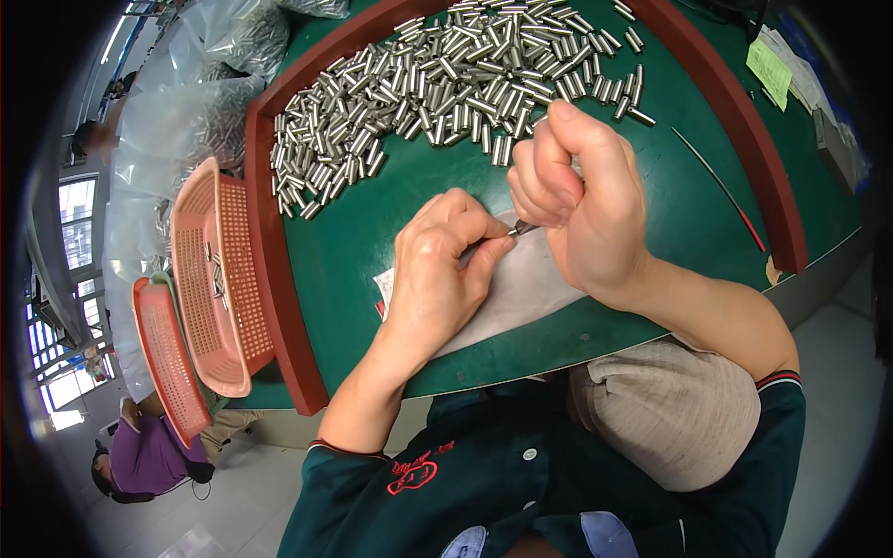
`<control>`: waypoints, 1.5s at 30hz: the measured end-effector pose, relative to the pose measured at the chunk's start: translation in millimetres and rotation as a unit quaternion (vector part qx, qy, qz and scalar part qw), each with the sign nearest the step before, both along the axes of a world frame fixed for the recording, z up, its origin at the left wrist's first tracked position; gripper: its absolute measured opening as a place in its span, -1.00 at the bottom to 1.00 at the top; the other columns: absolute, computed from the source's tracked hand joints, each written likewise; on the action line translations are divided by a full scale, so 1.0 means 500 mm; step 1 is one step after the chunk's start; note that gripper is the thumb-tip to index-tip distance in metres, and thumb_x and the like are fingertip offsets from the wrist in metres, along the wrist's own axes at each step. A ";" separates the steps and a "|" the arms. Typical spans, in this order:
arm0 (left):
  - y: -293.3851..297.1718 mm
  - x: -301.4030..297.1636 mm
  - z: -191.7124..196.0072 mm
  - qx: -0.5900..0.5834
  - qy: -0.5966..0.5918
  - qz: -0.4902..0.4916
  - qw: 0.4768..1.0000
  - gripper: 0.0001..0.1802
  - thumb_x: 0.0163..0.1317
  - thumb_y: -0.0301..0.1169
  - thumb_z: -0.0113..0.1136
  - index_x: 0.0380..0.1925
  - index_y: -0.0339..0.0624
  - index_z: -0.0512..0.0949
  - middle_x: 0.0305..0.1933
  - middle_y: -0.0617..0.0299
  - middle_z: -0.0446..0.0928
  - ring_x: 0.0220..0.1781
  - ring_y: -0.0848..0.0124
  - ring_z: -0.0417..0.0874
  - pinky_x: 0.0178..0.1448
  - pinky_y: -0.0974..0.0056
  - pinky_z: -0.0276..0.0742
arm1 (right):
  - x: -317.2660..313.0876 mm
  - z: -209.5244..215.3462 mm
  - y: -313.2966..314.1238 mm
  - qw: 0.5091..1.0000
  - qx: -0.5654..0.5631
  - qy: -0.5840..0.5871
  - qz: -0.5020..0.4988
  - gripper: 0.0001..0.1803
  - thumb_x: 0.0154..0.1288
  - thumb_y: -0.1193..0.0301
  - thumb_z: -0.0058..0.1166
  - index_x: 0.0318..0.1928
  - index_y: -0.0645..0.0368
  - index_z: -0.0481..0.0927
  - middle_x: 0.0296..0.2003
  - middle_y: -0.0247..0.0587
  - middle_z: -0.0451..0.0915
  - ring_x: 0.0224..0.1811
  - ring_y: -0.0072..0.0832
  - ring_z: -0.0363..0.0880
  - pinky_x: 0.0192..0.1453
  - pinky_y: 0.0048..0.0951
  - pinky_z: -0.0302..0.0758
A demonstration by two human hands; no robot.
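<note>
My right hand [581,191] is closed in a fist around a tool, mostly hidden by the fingers; its dark metal tip [525,226] points down and left. Beside that tip, my left hand [442,260] pinches a small metal tube [513,232] between thumb and index finger. Tool tip and tube meet or nearly meet. A pale sheet [530,279] lies on the green tabletop under both hands. Beyond them spreads a heap of short shiny metal tubes [446,84].
A dark red wooden frame [279,279] borders the work area. Left of it stand two pink plastic baskets [244,307], one holding a few tubes, and clear bags [209,121] of parts. A thin red-ended rod [721,186] lies at right. Someone in purple [153,456] is at far left.
</note>
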State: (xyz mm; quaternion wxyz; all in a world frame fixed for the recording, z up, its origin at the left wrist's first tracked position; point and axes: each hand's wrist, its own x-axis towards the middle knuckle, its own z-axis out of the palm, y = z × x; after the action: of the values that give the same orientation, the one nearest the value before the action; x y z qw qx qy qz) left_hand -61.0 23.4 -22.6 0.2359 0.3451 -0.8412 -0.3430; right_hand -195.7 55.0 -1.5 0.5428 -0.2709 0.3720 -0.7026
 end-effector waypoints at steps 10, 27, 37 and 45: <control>-0.007 -0.004 0.000 0.000 0.006 -0.012 1.000 -0.89 -0.22 -0.63 0.23 -0.64 -0.29 0.48 -0.59 0.18 0.37 -0.49 0.24 0.41 -0.40 0.24 0.33 | 0.019 -0.007 0.010 0.997 -0.056 0.053 -0.014 -0.56 0.26 0.34 -0.31 -0.78 0.13 0.11 -0.81 -0.45 0.09 -0.73 -0.70 -0.01 -0.64 -0.58 -0.01; -0.012 0.007 0.025 0.049 0.053 -0.005 0.997 -0.92 -0.06 -0.61 0.16 -0.53 -0.34 0.45 -0.45 0.17 0.45 -0.43 0.40 0.48 -0.35 0.40 0.41 | -0.016 0.016 -0.001 0.993 -0.100 -0.003 -0.063 -0.54 0.31 0.30 -0.41 -0.77 0.05 0.05 -0.83 -0.44 0.01 -0.77 -0.67 -0.14 -0.68 -0.55 -0.12; -0.071 0.014 0.034 0.581 0.322 -0.007 0.747 -0.78 0.20 -0.27 -0.05 -0.48 -0.18 0.39 -0.57 0.35 0.33 -0.62 0.56 0.25 -0.55 0.51 0.14 | -0.044 0.032 -0.019 0.991 -0.069 -0.009 -0.111 -0.57 0.26 0.32 -0.39 -0.78 0.04 0.03 -0.85 -0.44 0.02 -0.78 -0.68 -0.15 -0.69 -0.57 -0.13; -0.060 -0.070 0.036 -0.101 -0.076 0.071 0.989 -0.88 -0.10 -0.46 0.21 -0.58 -0.30 0.51 -0.68 0.08 0.44 -0.61 0.18 0.48 -0.48 0.20 0.37 | -0.049 0.032 -0.025 0.989 -0.060 -0.001 -0.137 -0.57 0.24 0.30 -0.37 -0.78 0.03 0.03 -0.85 -0.45 0.02 -0.78 -0.68 -0.15 -0.69 -0.57 -0.13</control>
State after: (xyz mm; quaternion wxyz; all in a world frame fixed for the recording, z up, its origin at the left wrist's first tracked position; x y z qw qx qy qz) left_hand -96.1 -6.7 -4.5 0.2287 0.4033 -0.8605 -0.2113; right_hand -220.3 42.4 14.6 0.4249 -0.2488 0.3623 -0.7914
